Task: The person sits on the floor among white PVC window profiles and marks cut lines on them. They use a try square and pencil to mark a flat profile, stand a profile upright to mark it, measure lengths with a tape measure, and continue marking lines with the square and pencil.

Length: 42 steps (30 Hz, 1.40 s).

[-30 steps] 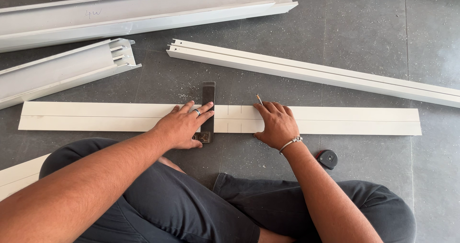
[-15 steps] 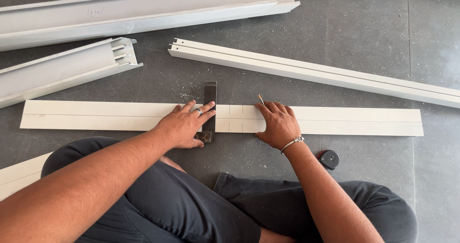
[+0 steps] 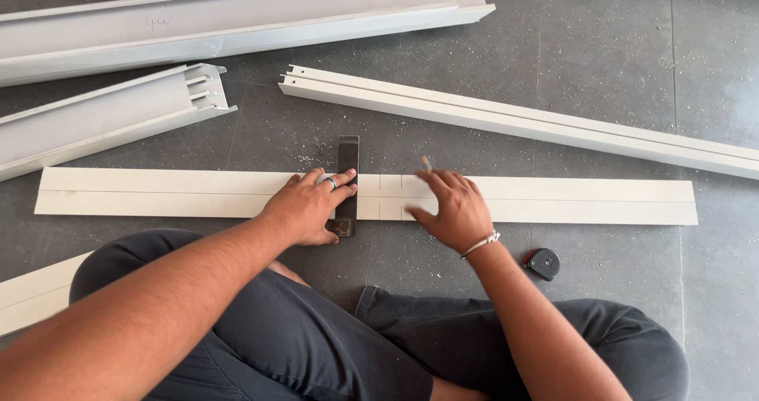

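The left hand [image 3: 304,207] presses a dark square [image 3: 347,181] across the white strip [image 3: 553,201]; just right of that grip, the right hand [image 3: 452,209] holds a pencil [image 3: 426,163].

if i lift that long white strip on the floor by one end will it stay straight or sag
The long white strip looks thin, flat and very long, so it would probably sag and feel light. Flat on smooth, dusty floor, it would likely slide easily; the left hand pressing the dark square on it suggests that.
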Tool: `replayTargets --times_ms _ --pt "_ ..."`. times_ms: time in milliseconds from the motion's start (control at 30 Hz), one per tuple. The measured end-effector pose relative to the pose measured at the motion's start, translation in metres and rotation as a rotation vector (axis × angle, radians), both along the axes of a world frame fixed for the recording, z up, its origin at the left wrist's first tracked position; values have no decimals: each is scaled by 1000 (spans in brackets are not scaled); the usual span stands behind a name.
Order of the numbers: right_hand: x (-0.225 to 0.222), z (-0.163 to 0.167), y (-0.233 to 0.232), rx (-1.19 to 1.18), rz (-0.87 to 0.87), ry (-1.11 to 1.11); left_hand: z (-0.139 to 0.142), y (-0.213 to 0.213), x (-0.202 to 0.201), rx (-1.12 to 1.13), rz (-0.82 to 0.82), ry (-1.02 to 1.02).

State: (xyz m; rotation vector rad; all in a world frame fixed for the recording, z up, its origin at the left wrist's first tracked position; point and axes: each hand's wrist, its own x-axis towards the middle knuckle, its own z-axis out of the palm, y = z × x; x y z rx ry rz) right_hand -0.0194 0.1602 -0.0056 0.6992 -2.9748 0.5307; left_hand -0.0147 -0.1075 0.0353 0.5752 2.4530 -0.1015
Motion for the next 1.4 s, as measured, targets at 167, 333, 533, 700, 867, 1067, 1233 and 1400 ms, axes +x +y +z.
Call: replayTargets --times_ms 167,333,533,700,867,1067,1233,1400 --pt "17 -6 -38 -421 -92 -305 4 2 1 16 32 13" --pt "27 -9 -60 -429 -68 -381 4 2 1 16 24 27" --pt "28 -12 -66 -400 -70 -314 3 3 0 27 27 27" --pt "30 -16 -69 -353 -64 -265 2 2 1 28 29 27" --pt "34 -18 -68 -323 31 -158 0 2 1 43 25 46" --pt "37 -15 -71 -311 0 -179 -1 2 1 27 23 28" --pt "37 -15 -70 -360 45 -141 -1 1 2 54 32 45" --pt "44 -16 -70 -371 4 -165 0 2 2 37 24 31"
